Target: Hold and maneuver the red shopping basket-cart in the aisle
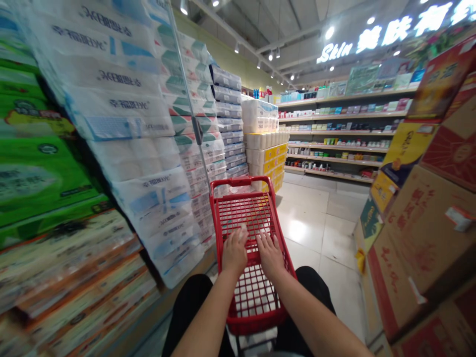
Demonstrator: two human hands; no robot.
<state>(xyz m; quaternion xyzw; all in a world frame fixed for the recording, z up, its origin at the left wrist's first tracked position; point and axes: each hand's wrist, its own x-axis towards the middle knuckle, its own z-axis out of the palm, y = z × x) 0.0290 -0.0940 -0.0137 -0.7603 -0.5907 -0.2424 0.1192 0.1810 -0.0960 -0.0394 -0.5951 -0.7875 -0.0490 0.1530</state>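
In front of me stands a red plastic shopping cart [247,203] with lattice walls, between my two knees. My left hand [235,249] lies over the middle of the cart, its fingers stretched forward. Beside it, my right hand [269,254] rests in the same way, fingers extended and slightly apart. A short red crosspiece shows between the two hands. Neither hand is wrapped round anything that I can see; what lies under the palms is hidden. White floor tiles show through the lattice.
Tall stacks of wrapped tissue packs [145,134] line the left side, close to the cart. Yellow-and-white paper packs [266,153] stand ahead. Cardboard boxes [427,223] are piled on the right. Shelves of small goods [342,119] cross the back, beyond the tiled floor [308,213].
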